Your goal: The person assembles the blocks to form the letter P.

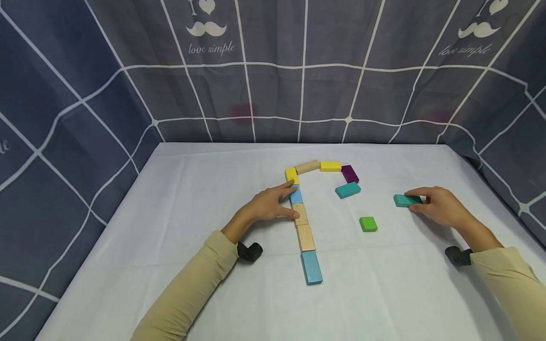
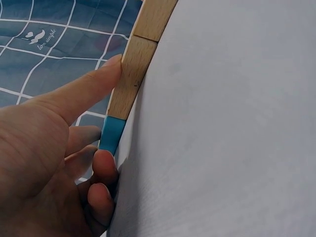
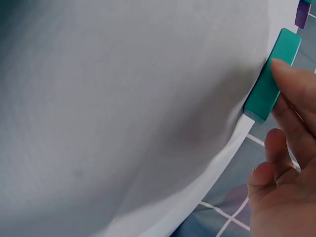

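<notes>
My right hand (image 1: pixel 441 206) pinches a teal block (image 1: pixel 403 201) at the right of the table, thumb and fingers at its near end. In the right wrist view the thumb presses along one side of that block (image 3: pixel 274 74). On the left, my left hand (image 1: pixel 269 202) rests against a row of blocks laid end to end. Its thumb touches a wooden block (image 1: pixel 301 215), while its fingertips reach over a light blue block (image 1: pixel 296 195) and up to a yellow block (image 1: pixel 291 175). The left wrist view shows the thumb at the edge of the wooden block (image 2: pixel 129 76).
Toward me the row continues with another wooden block (image 1: pixel 305 237) and a blue block (image 1: pixel 312 267). At the far end it turns right through a wooden (image 1: pixel 307 166), a yellow (image 1: pixel 330 166), a purple (image 1: pixel 350 174) and a teal block (image 1: pixel 347 190). A green block (image 1: pixel 368 224) lies apart.
</notes>
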`<action>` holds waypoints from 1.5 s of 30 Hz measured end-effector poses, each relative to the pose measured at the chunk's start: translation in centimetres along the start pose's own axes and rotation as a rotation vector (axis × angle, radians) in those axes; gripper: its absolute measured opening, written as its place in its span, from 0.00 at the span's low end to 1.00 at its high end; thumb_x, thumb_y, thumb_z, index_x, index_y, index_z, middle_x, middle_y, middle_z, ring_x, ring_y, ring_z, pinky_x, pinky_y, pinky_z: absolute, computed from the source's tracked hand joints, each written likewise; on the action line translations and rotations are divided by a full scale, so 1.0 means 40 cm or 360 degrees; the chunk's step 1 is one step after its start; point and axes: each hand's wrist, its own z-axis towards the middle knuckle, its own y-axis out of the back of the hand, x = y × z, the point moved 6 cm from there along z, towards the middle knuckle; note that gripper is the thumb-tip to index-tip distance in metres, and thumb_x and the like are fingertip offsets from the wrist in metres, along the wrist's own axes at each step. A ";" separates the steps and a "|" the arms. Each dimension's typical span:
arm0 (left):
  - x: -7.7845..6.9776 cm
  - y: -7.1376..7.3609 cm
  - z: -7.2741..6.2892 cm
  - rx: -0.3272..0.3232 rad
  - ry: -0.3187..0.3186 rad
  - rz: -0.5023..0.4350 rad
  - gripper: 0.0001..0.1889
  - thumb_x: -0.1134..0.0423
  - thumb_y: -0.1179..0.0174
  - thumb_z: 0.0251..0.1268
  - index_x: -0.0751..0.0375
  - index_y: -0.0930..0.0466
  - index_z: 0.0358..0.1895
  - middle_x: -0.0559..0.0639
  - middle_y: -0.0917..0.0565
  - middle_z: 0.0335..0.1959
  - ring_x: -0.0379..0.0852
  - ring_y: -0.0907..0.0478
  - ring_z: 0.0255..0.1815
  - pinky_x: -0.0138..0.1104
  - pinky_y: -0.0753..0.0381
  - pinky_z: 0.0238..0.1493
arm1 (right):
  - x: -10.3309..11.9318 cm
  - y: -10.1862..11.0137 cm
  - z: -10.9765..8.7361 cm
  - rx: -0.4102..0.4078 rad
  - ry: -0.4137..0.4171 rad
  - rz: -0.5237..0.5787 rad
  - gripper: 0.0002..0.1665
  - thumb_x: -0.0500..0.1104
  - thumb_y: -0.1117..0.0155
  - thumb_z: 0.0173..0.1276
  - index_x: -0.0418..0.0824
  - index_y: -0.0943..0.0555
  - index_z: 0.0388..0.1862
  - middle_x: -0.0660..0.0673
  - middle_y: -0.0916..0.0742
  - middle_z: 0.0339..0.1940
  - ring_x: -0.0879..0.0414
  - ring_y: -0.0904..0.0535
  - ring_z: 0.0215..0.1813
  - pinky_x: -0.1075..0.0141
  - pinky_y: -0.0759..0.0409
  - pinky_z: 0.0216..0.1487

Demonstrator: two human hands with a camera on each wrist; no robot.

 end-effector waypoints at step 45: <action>-0.004 -0.002 -0.007 0.0000 0.0002 0.0025 0.45 0.40 0.30 0.55 0.48 0.38 0.76 0.39 0.47 0.79 0.48 0.48 0.78 0.52 0.43 0.71 | 0.461 -0.184 0.239 0.0250 0.0618 0.0057 0.17 0.33 0.24 0.55 0.33 0.13 0.46 0.42 0.11 0.44 0.45 0.21 0.50 0.50 0.26 0.54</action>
